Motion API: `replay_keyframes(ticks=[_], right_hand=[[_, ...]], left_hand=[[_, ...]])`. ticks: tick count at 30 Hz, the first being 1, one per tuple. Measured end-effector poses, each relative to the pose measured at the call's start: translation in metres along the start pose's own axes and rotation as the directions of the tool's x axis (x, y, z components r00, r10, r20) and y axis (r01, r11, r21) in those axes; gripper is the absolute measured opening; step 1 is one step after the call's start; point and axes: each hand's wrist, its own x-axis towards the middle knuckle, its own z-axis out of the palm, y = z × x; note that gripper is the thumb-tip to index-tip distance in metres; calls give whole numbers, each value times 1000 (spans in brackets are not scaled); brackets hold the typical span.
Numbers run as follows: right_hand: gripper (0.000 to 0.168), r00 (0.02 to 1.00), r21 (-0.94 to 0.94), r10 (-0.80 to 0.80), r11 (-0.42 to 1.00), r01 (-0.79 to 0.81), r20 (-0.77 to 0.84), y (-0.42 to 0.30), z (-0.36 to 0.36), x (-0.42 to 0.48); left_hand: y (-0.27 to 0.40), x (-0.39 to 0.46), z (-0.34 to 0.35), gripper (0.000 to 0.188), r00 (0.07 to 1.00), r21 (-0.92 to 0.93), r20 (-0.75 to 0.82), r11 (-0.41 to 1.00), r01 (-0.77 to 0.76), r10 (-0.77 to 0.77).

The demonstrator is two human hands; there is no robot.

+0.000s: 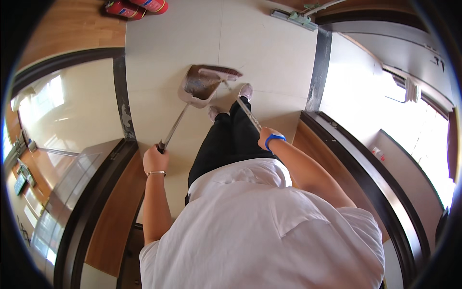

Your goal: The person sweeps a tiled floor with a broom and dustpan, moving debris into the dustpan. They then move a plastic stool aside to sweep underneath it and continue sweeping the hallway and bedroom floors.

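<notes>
My left hand (156, 160) grips the dark end of a long dustpan handle (175, 124). At its far end the pale long-handled dustpan (186, 94) is at floor level in front of my feet, its inside brown and stained. My right hand (266, 138) is closed around a broom handle (249, 112), below a blue wristband. The broom head (219, 73), pale with dark reddish bristles, lies across the dustpan's right side and reaches past its rim. Whether the bristles touch the pan cannot be made out.
Pale floor tiles (166, 39) run between two doorways with dark frames. Two red fire extinguishers (126, 9) are at the far left. A flat mop head (294, 18) rests by the wall at the far right. Worn dark thresholds (319, 72) edge the right doorway.
</notes>
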Motion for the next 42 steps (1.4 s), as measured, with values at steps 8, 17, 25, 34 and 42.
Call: replay_keyframes(ticks=[8,17,25,34,42], right_hand=[[35,974,-40,-68,997,60,-218,57,-23,11],[32,999,31,39,999,-40,38,-11,32,68],[17,975,826,-200,562,33,98,38,-5,-15],[13,993,712,-109,701,50,37,87,-137,-1],[10,984,67,-123,989,133,-128,73,-207,83]], left_hand=[[17,9,-5,23,997,-16,67,999,41,-40],[29,2,-14,24,992,-7,118,999,48,-46],[20,-15,17,22,996,-110,91,994,26,-16],[3,-122,90,23,968,-347,27,906,242,-248],[17,-235,182,30,853,-542,64,700,465,-517]])
